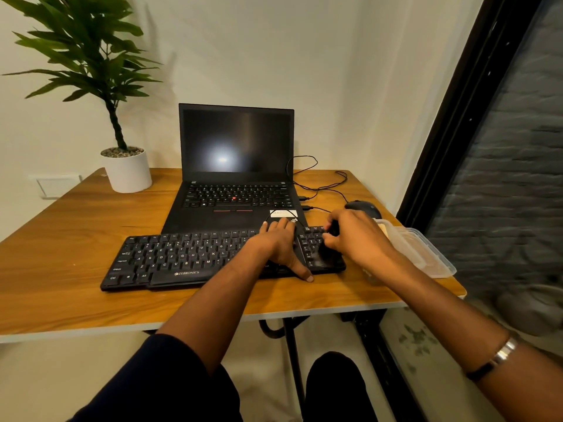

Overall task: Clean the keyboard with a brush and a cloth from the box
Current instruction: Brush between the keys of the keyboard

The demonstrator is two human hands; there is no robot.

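A black keyboard (pixel 182 257) lies across the wooden table in front of a laptop. My left hand (pixel 278 242) rests flat on its right part, fingers straight, thumb reaching over the front edge. My right hand (pixel 356 236) grips a dark brush (pixel 327 249) over the number pad at the keyboard's right end; the brush is blurred and mostly hidden by my fingers. A clear plastic box (pixel 426 254) sits just right of that hand, near the table's right edge. No cloth shows.
An open black laptop (pixel 236 166) with a dark screen stands behind the keyboard. A black mouse (pixel 364 207) and thin cables lie to its right. A potted plant (pixel 126 170) stands at the back left. A dark window frame runs along the right.
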